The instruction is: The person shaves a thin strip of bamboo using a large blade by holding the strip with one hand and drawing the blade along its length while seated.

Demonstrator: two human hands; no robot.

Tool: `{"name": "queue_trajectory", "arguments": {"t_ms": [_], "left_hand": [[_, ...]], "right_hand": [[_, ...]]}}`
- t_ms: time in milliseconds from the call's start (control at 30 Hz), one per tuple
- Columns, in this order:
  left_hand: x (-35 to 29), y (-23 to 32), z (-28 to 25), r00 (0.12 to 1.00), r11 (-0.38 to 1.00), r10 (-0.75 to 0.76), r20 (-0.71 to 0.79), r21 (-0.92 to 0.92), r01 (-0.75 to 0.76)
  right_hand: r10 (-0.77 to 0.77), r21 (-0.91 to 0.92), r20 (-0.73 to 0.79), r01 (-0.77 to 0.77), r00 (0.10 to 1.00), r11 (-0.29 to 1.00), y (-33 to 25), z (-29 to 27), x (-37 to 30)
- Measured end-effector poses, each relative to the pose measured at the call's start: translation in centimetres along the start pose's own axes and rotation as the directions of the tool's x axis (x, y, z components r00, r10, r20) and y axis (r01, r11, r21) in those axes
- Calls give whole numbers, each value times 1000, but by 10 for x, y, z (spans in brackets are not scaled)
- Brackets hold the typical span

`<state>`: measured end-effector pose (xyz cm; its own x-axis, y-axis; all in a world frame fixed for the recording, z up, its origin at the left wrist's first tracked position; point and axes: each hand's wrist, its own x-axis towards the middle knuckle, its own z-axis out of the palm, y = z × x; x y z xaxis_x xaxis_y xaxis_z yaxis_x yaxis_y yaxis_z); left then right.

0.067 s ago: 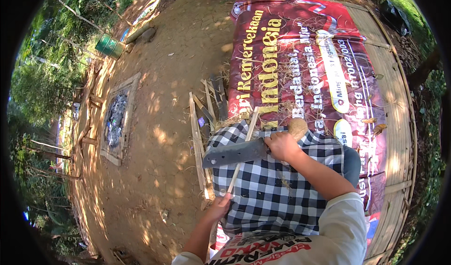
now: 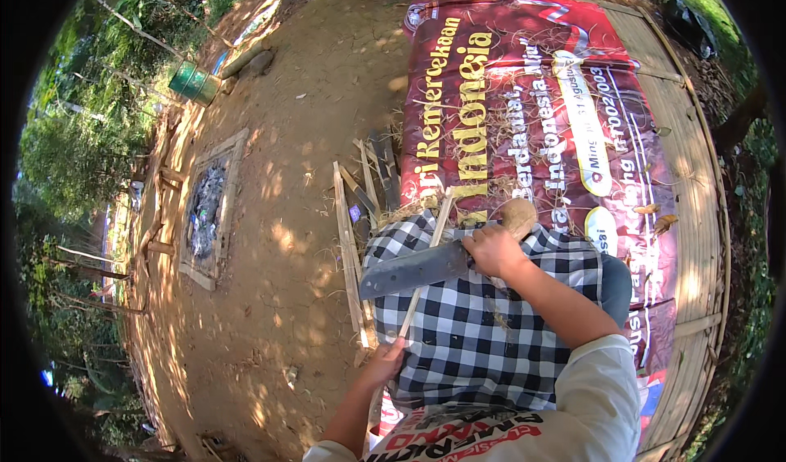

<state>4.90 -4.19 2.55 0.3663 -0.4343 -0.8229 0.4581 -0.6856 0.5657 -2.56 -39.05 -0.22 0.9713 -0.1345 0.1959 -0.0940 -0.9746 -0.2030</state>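
My right hand grips the handle of a broad dark machete, whose blade lies across a thin bamboo strip. My left hand holds the near end of that strip. The strip runs up and away over my lap, which is covered by a black-and-white checked cloth. My bare knee shows just beyond the right hand.
A red printed banner covers a woven bamboo platform on the right. Bamboo slats and dark boards lie at the platform's left edge. Bare dirt ground spreads left, with a framed ash pit and a green drum.
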Motion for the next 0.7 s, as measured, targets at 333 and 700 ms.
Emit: {"name": "queue_trajectory", "arguments": {"t_ms": [333,700], "left_hand": [[9,-15,15,972,986,163,-168,60,-155],[-19,-9,34,792,629,528,-307,768,-121]], "right_hand": [[964,445,-204,-861,173,248,153,-64,-35],[594,459,-80,-499,801,735,42,-60,-2]]}}
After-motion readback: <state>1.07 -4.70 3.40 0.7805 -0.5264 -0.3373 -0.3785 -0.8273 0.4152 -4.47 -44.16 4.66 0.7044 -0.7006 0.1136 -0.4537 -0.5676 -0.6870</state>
